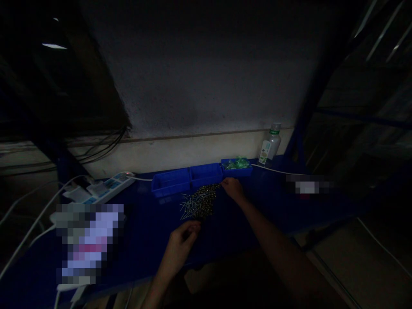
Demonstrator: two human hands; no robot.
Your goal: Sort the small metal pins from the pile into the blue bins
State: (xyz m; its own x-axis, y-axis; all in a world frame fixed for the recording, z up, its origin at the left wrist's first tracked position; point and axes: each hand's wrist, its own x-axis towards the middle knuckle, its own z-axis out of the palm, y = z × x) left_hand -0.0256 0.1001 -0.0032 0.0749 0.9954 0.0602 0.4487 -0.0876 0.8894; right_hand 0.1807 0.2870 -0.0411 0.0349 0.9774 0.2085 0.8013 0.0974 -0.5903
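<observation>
A loose pile of small metal parts lies on the blue table (151,240): thin silver pin-like pieces (192,205) on its left, and small dark brass-coloured pieces (209,198) on its right. At the near edge of the pile is my left hand (182,242), thumb and fingers curled together. My right hand (233,189) reaches to the far right edge of the pile, its fingertips closed in a pinch beside the brass-coloured pieces. The dim light hides what, if anything, either hand holds.
Behind the pile stand a left blue bin (170,182), a middle blue bin (206,174) and a right blue bin (236,171) with green clear material (240,163). A bottle (270,146) stands back right. A power strip (111,189) and blurred-out objects (93,240) lie left.
</observation>
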